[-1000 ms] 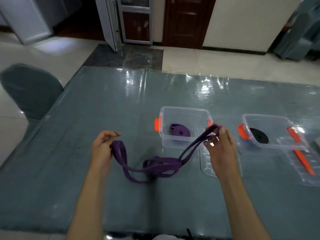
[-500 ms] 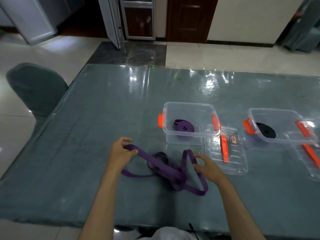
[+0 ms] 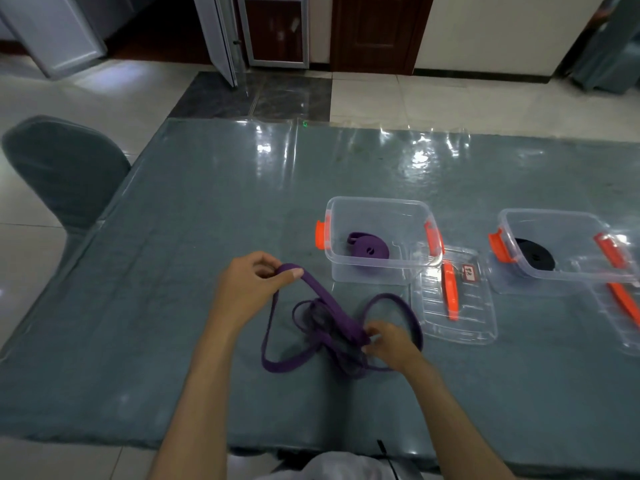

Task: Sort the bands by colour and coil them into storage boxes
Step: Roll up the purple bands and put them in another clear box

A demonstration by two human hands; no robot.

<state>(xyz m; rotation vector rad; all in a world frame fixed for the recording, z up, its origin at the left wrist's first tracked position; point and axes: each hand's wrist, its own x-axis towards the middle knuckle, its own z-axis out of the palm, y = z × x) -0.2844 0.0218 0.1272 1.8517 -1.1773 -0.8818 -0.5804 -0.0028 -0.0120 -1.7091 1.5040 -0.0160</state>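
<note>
Purple band (image 3: pixel 322 303) lies loose and tangled on the table (image 3: pixel 173 271), near the box (image 3: pixel 381 237) already holding a purple coil (image 3: pixel 369 247). Untangling looks underway; next, find an end and roll. Left hand (image 3: pixel 249 285) pinches one loop; right hand (image 3: pixel 389 342) curls fingers around the knot.

The right hand (image 3: pixel 388 342) has dropped from beside the purple band's box to the worktop (image 3: pixel 173 306), apparently pinching the loose purple band (image 3: pixel 332 306); the left hand (image 3: pixel 249 282) moved inward.
</note>
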